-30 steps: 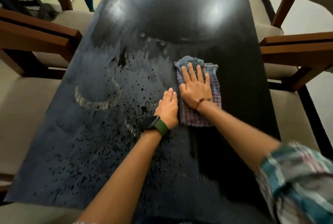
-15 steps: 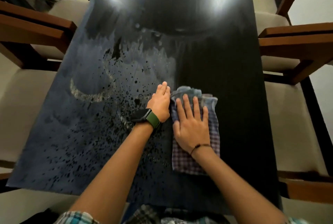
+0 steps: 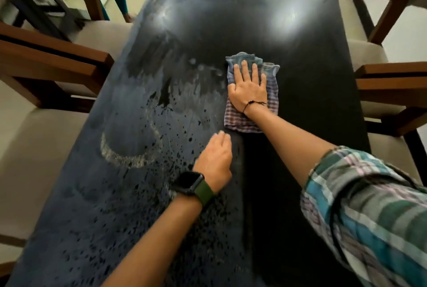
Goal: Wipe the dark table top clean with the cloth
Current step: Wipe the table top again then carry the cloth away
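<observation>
Right now I am pressing my right hand (image 3: 248,89) flat on the cloth (image 3: 270,92), fingers straight and spread, palm down, nothing curled round the fabric; the cloth, a folded checked rag bunched at its far edge, is lying on the dark table top (image 3: 300,55) right of the middle, about halfway toward the far end; my left hand (image 3: 213,160) is resting open on the table nearer to me and left of the cloth, fingers together and loosely extended, holding nothing, apart from the rag; a dark watch with a green strap (image 3: 193,186) is sitting on that wrist, and a thin dark cord is circling the right wrist; the left half of the top is looking hazy grey, speckled with dark spots, with a pale curved ring mark (image 3: 122,155) toward the near left; the strip right of my hands is looking evenly dark; two bright reflections are showing at the far end; my plaid sleeve (image 3: 369,212) is filling the near right; wooden chairs with pale seats (image 3: 34,148) are standing along both sides.
</observation>
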A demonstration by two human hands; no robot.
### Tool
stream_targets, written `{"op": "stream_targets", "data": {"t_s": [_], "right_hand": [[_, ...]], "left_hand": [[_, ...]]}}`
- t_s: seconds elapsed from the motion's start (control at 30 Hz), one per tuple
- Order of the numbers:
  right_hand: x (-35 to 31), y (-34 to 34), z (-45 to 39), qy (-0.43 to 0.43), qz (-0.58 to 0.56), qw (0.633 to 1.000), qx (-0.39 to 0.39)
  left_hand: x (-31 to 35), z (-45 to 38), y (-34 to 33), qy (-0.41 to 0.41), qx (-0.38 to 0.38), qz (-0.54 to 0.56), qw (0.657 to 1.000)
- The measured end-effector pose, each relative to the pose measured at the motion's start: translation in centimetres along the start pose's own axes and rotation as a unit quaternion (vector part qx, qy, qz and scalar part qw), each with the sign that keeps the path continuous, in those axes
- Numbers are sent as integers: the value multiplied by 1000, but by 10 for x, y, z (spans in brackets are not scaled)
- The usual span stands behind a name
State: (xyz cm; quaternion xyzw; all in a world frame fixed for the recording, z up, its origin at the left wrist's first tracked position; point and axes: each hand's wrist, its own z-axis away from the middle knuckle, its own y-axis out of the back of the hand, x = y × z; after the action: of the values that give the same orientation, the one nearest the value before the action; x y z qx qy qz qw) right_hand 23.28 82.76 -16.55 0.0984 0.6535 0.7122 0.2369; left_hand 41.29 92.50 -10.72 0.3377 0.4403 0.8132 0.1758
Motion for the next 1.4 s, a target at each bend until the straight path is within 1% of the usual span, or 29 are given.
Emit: {"op": "stream_targets", "data": {"t_s": [0.07,0.17,0.23,0.33,0.4,0.47,0.5,0.6,0.67,0.77,0.9,0.93,1.03,1.13,1.2,1.27,1.4], "right_hand": [[-1,-3,24,8,10,1000,-6],[-13,-6,86,23,26,999,-24],[-25,-13,144,28,23,999,-24],[-48,-29,246,27,23,999,-3],[-60,-42,304,32,36,999,-12],[-63,-51,334,41,46,998,-18],[-63,-52,335,42,47,998,-14],[-63,-48,305,51,51,997,-9],[-62,-41,269,38,50,998,1],[-60,-33,199,23,52,998,10],[-55,-16,107,6,27,999,-31],[-52,-12,81,-1,22,999,-30],[-46,-3,-7,-26,4,1000,5],[-47,1,-68,-45,4,999,8],[-49,-1,-70,-45,15,999,1],[-51,-4,-47,-24,25,999,0],[-66,-11,47,25,45,998,-29]], "left_hand": [[-12,-2,18,-1,26,-26,999],[-29,2,32,-6,29,-46,998],[-40,9,38,-28,20,-57,998],[-54,17,38,-65,2,-77,995],[-66,20,35,-77,-24,-90,993],[-74,22,31,-83,-40,-90,992],[-77,22,30,-86,-39,-82,992],[-83,19,28,-93,-30,-47,994],[-85,17,26,-91,-34,-31,995],[-87,16,23,-95,-41,-26,994],[-85,14,20,-87,-52,-19,995],[-83,15,20,-87,-54,-20,995],[-79,16,19,-95,-50,-35,994],[-80,13,18,-78,-31,-17,996],[-81,12,21,-69,-33,2,997],[-82,13,28,-47,-15,24,999],[-90,10,46,4,88,34,996]]}}
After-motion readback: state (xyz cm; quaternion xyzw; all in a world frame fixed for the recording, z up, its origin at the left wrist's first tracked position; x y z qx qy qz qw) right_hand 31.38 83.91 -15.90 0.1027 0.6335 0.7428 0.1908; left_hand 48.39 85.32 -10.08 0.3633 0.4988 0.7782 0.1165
